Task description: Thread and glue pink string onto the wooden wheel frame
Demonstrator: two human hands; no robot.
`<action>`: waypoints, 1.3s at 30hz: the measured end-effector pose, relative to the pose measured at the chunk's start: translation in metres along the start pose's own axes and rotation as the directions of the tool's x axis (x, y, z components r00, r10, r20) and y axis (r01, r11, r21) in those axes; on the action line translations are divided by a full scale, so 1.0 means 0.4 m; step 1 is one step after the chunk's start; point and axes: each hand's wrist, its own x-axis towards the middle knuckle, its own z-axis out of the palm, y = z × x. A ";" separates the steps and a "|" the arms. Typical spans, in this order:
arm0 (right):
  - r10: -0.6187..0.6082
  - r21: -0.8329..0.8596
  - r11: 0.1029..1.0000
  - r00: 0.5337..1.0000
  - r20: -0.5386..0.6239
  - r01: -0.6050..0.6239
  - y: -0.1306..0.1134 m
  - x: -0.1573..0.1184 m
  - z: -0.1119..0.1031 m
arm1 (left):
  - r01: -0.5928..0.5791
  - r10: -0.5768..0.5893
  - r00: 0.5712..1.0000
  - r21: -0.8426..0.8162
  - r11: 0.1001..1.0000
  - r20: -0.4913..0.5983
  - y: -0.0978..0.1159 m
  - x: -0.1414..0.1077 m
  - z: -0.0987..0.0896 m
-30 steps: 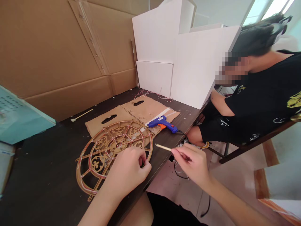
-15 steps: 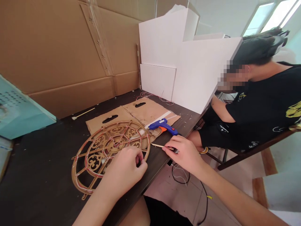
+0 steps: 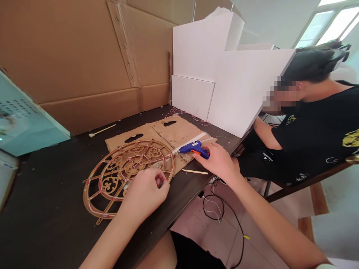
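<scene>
Blue plastic in the right hand, with fingers curled around the handle of the glue gun and nozzle close to the wheel-shaped frame. Above the frame's near side, fingers of the left hand bent inward; cannot tell whether pinching anything. Flat on the dark table, beside the near edge and overlapping the cardboard sheet. Along rings and spokes, red and whitish lines in place; scrolled inserts in the middle ring, none seen in the outermost openings. Probably partway done, judging by a tool in hand; cannot tell how much remains. By the table's near edge, out of both hands, a thin stick.
</scene>
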 end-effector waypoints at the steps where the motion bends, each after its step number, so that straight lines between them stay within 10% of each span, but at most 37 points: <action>1: 0.008 0.019 1.000 1.000 0.028 -0.008 -0.003 0.007 0.006 | 0.000 0.000 1.000 0.000 1.000 0.003 0.000 -0.001 -0.002; 25: 0.148 0.408 0.910 0.978 -0.148 -0.076 0.028 -0.004 0.044 | 0.095 -0.093 0.993 -0.016 0.995 0.072 -0.005 -0.008 -0.005; 39: -0.348 0.201 0.874 0.859 -0.377 0.442 -0.011 -0.074 0.014 | 0.066 -0.061 0.994 -0.052 0.996 0.086 -0.014 -0.007 0.002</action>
